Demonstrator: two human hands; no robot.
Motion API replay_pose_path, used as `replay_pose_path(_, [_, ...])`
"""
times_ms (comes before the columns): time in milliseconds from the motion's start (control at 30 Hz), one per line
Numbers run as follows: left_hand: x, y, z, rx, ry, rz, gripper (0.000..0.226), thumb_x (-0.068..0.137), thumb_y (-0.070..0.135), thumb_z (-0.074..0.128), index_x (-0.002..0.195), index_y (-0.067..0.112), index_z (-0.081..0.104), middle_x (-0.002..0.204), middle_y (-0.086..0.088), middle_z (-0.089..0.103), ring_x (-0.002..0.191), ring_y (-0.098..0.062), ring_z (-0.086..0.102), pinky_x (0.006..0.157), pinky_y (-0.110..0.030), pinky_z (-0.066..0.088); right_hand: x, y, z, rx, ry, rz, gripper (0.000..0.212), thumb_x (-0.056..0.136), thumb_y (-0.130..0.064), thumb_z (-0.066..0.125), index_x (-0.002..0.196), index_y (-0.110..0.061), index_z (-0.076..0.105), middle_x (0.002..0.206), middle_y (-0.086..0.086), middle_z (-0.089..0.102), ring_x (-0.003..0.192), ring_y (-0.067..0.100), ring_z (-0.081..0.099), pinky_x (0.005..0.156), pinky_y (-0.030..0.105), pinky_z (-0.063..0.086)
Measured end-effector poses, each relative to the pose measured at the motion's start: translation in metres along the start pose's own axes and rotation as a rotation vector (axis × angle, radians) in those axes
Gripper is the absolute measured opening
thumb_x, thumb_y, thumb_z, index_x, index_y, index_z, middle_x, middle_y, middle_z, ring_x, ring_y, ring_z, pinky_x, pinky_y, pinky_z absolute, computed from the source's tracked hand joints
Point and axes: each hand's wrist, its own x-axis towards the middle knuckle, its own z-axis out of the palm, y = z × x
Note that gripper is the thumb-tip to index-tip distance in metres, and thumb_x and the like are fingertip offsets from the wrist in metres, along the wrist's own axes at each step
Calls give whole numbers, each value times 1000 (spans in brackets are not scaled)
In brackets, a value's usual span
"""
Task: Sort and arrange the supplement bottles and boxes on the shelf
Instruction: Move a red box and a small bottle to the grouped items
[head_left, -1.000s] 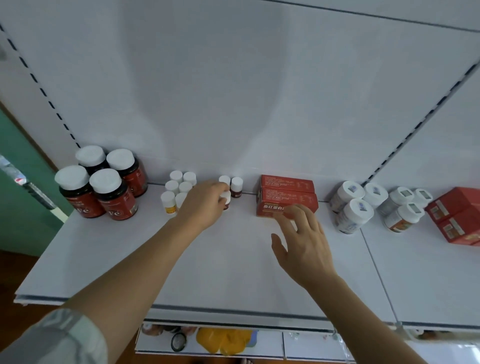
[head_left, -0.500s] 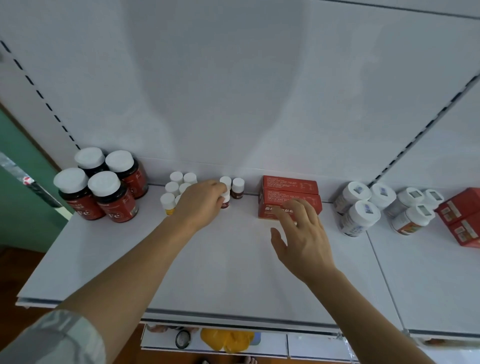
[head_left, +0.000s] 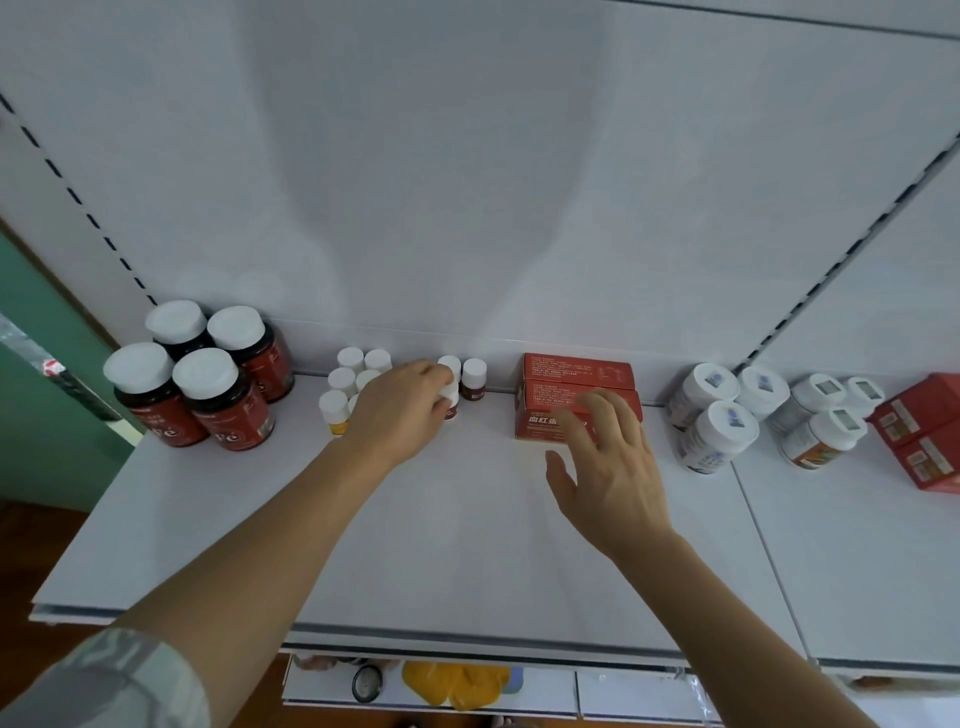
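White shelf (head_left: 467, 545), seen from above. A small brown bottle with a white cap (head_left: 450, 402) is found at the fingertips of the left hand (head_left: 400, 410), near the back of the shelf; the fingers are curled about its cap and the bottle is gripped there. Two more small brown bottles (head_left: 474, 378) are stood just behind it, against the back panel. A cluster of small white-capped vials (head_left: 344, 382) is partly hidden by the left hand, on its left side.

The right hand (head_left: 608, 467) is held with fingers spread and relaxed, thumb apart; nothing is held. Its fingertips (head_left: 597, 405) are laid over the front face of the stacked red boxes (head_left: 571, 389); whether contact is made cannot be told.

Four large dark red bottles with white lids (head_left: 197, 379) are grouped at the far left. White jars with printed labels (head_left: 727, 415) are grouped to the right of the boxes, and further red boxes (head_left: 924, 431) are seen at the right edge.
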Motion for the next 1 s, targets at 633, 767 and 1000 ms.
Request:
replay_pose_path(633, [-11,87,-12,7,180,254,54,94,47,46,132,9,55,138,-11,53,131,-30,44,108,-47,40,-36,8,-52,-197,-130,231,63,97,-48,43,148,-11,40,154,18,37,147,36,26,117,52,28])
replay_pose_path(767, [-19,132,-3,25,138,271,60,95,52,45,140,12,49,149,-11,44,142,-30,33,115,-48,31,-66,30,-78,-237,-144,310,66,97,-52,38,149,-10,38,156,19,34,147,36,25,117,52,27])
replay_pose_path(1000, [-33,246,1,49,131,362,66,94,57,35,143,14,45,153,-12,39,144,-32,29,116,-51,29,-134,88,-134,-246,-100,435,67,97,-54,35,148,-10,40,155,19,35,147,36,25,119,51,25])
